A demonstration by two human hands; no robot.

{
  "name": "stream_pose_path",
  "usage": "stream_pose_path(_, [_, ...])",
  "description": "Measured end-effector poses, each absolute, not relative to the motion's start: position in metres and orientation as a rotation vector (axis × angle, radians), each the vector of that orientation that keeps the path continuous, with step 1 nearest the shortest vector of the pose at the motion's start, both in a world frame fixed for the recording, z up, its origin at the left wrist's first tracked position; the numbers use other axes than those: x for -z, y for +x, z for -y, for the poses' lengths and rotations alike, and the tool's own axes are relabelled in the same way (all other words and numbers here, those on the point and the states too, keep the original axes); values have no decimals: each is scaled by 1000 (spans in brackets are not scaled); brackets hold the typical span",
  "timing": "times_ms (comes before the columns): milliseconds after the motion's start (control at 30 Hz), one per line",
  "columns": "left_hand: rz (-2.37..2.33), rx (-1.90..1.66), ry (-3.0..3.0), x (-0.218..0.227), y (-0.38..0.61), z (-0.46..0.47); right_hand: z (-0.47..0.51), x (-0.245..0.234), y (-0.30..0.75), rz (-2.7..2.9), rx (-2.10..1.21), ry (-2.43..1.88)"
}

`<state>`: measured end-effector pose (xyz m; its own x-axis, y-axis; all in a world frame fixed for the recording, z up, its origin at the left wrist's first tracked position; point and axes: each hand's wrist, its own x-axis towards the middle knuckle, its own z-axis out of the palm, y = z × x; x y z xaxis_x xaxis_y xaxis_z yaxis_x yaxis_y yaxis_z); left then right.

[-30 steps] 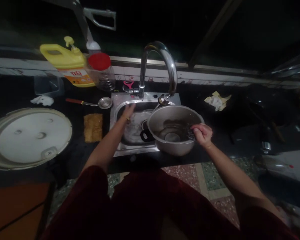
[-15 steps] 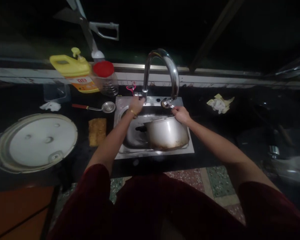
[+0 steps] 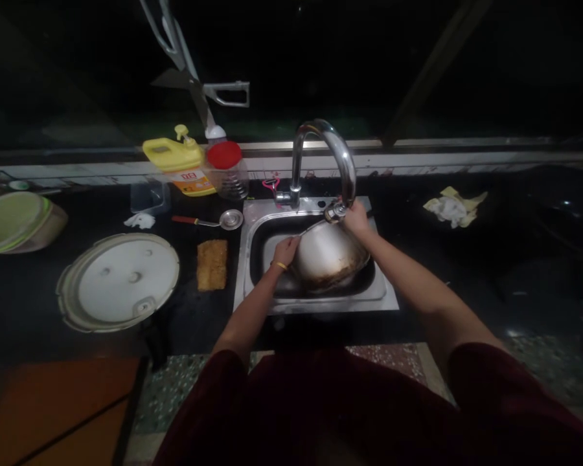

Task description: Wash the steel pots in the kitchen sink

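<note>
A silver metal pot (image 3: 328, 252) with brown scorch marks along its base sits tilted in the steel sink (image 3: 388, 301), its outer side and bottom facing me. My left hand (image 3: 286, 250) is closed at the pot's left edge. At the far right edge, my right hand (image 3: 356, 217) grips the pot, its fingers partly hidden behind the spout end of the chrome tap (image 3: 341, 145). The pot's opening faces away and its inside cannot be seen. No water stream is visible from the tap.
Left of the sink lie a brown scrubbing pad (image 3: 212, 265), a red-handled skimmer (image 3: 231, 220) and a large upturned pot lid (image 3: 119, 278). Behind stand a yellow detergent jug (image 3: 179, 165) and a red-lidded jar (image 3: 226, 171). Crumpled paper (image 3: 454, 208) lies at right.
My left hand has left the tap's lever and come down to the pot's left edge. The pot has tilted further, showing more of its scorched bottom. My view has shifted left.
</note>
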<state>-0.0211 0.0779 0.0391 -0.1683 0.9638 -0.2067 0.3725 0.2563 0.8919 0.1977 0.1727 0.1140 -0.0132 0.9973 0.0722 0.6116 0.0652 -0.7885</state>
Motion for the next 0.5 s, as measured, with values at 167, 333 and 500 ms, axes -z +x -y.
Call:
stream_pose_path(167, [-1747,-1043,1042,-37,-27,-84,-133,-100,258,1420,-804,-1599])
stream_pose_path(333, [-1816,-1086,894,-45,-34,-77,-101,-80,292,1157,-979,-1596])
stream_pose_path(500, [-1897,-1036,1111,-60,-28,-59,-80,-63,284,1050,-1020,-1583])
